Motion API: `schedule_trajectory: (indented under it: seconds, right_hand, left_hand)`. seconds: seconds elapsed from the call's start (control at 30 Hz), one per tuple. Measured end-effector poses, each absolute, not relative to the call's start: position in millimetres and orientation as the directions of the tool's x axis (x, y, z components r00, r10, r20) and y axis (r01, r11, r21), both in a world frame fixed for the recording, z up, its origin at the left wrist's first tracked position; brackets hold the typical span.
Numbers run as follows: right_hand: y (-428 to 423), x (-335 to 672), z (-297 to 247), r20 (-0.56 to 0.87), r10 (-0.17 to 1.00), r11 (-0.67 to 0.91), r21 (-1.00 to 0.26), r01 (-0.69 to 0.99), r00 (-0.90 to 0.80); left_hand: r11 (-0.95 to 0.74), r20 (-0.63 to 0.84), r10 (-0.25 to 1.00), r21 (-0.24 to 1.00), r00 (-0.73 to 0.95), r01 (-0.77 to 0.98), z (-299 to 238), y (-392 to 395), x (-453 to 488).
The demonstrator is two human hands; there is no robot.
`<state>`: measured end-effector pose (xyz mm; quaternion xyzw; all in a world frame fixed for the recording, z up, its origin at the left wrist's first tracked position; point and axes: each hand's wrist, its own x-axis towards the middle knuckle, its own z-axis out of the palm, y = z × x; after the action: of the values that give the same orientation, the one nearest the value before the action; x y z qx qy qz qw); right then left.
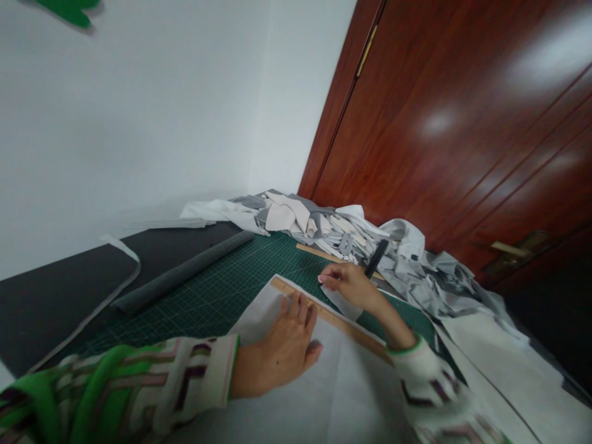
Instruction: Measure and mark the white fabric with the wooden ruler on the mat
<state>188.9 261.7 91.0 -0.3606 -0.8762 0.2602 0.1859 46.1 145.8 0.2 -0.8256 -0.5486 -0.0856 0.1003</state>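
My left hand (284, 345) lies flat with fingers spread. Its fingertips press on a wooden ruler (349, 330) that runs along the edge of a large white fabric sheet (319, 401). Just beyond the ruler is my right hand (349, 283), its fingers closed. A black-handled tool (377, 258) sticks up out of it at the back; the working end is hidden. Under that hand a narrow pale strip (345, 303) lies beside the sheet's edge, near the fingertips. I cannot tell whether the fingers pinch it.
Beneath everything is a green gridded cutting mat (198, 302). A dark grey roll (185, 271) and a thin pale strap (132, 277) lie left. Fabric scraps (296, 216) pile against the wall and wooden door (439, 135). Another wooden ruler (317, 251) lies before them; pale sheets (518, 370) spread right.
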Motion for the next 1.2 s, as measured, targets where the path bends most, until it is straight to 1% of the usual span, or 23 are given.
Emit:
schedule_trajectory:
  seconds: [0.17,0.4,0.63,0.73,0.93,1.03,1.2]
  right_hand:
    - [278,129,58,0.165,0.686,0.668,-0.529,0.524,-0.708]
    - [278,106,41,0.185,0.685,0.687,-0.485,0.540,-0.705]
    - [277,105,34,0.205,0.666,0.717,-0.442,0.539,-0.717]
    - [277,107,34,0.209,0.641,0.744,-0.407,0.530,-0.739]
    - [276,114,41,0.167,0.590,0.796,-0.284,0.534,-0.790]
    - [274,119,47,0.123,0.585,0.804,-0.216,0.553,-0.802]
    - [267,129,57,0.039,0.590,0.803,-0.131,0.581,-0.806]
  left_hand:
    - [-0.347,0.210,0.914,-0.037,0.347,0.937,2,148,42]
    - [-0.330,0.206,0.926,0.040,0.315,0.943,6,151,39]
    - [-0.335,0.143,0.934,0.025,0.328,0.942,11,151,41]
    - [-0.330,0.135,0.936,0.017,0.325,0.944,15,150,42]
    - [-0.316,0.081,0.946,0.028,0.313,0.948,16,152,42]
    - [-0.317,0.041,0.948,0.006,0.316,0.949,17,153,42]
    - [-0.316,0.035,0.948,-0.005,0.316,0.949,26,151,43]
